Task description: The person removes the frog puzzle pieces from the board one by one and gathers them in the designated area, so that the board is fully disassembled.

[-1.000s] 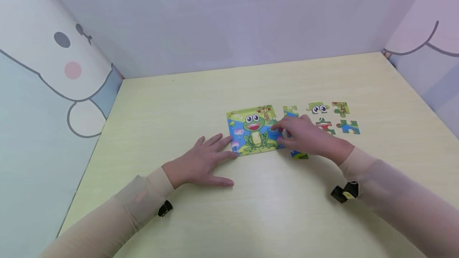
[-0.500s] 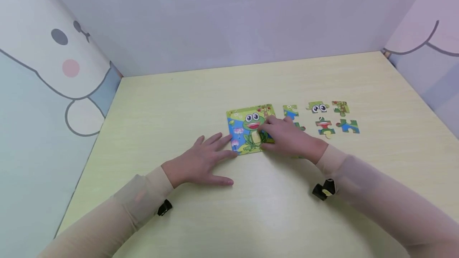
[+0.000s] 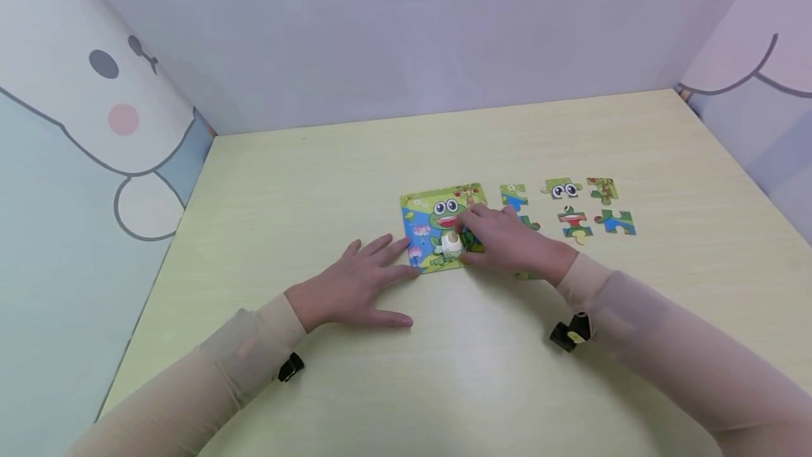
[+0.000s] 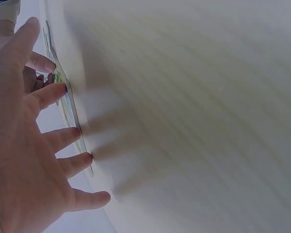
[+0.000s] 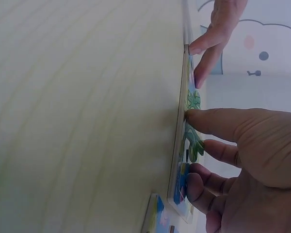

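A square jigsaw puzzle with a cartoon frog lies flat on the table, partly covered by my right hand. That hand pinches a puzzle piece showing green frog legs, between thumb and index finger. The piece sits tilted up out of the picture in the right wrist view, and its pale belly part catches light in the head view. My left hand is spread flat, several fingertips resting along the puzzle's left edge; in the left wrist view its fingers reach the board's side.
Loose puzzle pieces lie right of the board: one with frog eyes, one with a red mouth, a tree piece, a blue-green piece and a flower corner. Others are partly under my right hand. A wall stands behind the table.
My right hand has moved left from the puzzle's right edge to its middle and raised the belly piece at a tilt. My left hand has stayed put.
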### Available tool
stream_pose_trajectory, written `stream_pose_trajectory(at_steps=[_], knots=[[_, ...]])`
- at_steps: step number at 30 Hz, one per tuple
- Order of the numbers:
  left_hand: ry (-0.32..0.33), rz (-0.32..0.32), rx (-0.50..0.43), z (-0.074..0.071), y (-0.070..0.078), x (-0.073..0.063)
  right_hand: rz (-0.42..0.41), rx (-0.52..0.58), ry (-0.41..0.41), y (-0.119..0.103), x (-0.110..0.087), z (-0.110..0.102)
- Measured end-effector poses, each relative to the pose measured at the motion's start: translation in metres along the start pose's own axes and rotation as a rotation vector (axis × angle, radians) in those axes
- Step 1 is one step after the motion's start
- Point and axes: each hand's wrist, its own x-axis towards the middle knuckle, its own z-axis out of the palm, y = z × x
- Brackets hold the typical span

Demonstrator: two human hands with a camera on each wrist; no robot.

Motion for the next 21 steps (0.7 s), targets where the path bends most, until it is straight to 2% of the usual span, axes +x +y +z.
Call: stream_pose_trajectory(at_steps=[13,21], knots=[[0.005,0.001,0.005,0.0005,0.0001,0.0005,-0.034,0.080,0.053,0.0005,-0.0031,0.0019],[0.003,0.001,0.004,0.0006,-0.0002,0.0006,-0.089,0.146,0.106,-0.0008,-0.0040,0.0007]])
